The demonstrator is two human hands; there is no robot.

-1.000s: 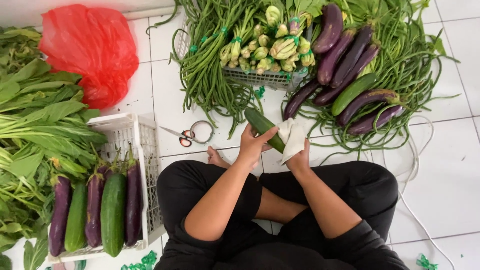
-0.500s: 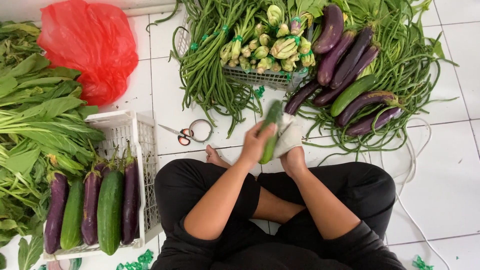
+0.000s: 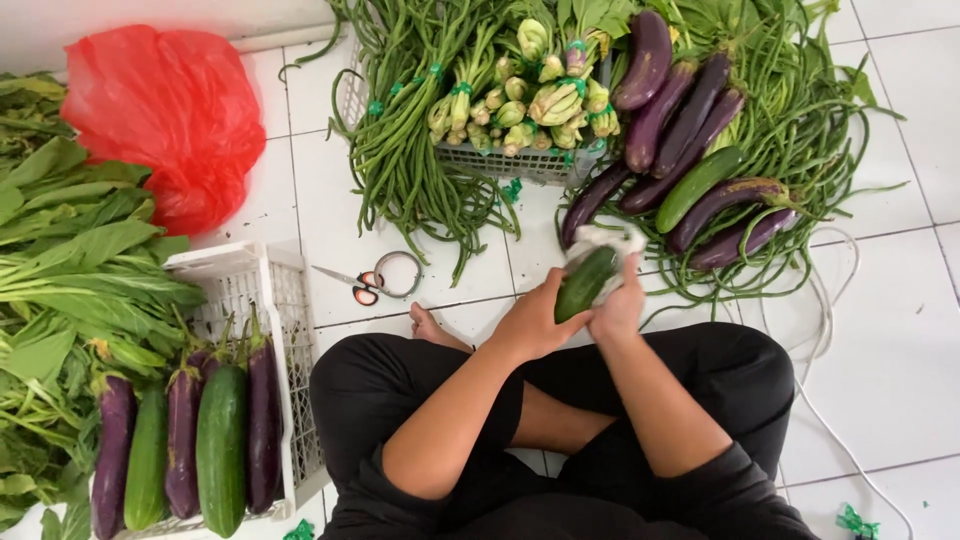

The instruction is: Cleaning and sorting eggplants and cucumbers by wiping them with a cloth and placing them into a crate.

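Posture: person sits cross-legged on the white tiled floor (image 3: 900, 330), black trousers, bare foot (image 3: 432, 328) showing beside the left knee; both forearms reach forward over the lap.
Held thing: a short dark green cucumber (image 3: 586, 284), in front of the knees, above the floor, just short of the vegetable pile.
Cucumber axis: long axis diagonal; upper end points away from the person and to the right, toward the eggplants; lower end points back toward the left hand.
Left hand (image 3: 534, 322): fingers closed round the cucumber's lower end, holding it.
Right hand (image 3: 620, 306): closed on a crumpled white cloth (image 3: 604, 243) pressed against the cucumber's upper part; the cloth wraps behind and over that end.
Ahead: long purple eggplants (image 3: 690, 110) heaped with one green cucumber (image 3: 698, 186) on a bed of long green beans (image 3: 800, 100); a white plastic basket (image 3: 520, 162) carries bundled pale green flower buds (image 3: 545, 95) and more tied beans.
Floor between: small scissors with orange-and-grey handles (image 3: 372, 281), lying flat, apart from both hands.
Left side: white plastic crate (image 3: 262, 290) holding cucumbers and eggplants side by side, stems away from the person; leafy greens (image 3: 70, 260) beside it; red plastic bag (image 3: 160, 120) beyond.
Right side: thin white cord (image 3: 835, 300) curling across the tiles.
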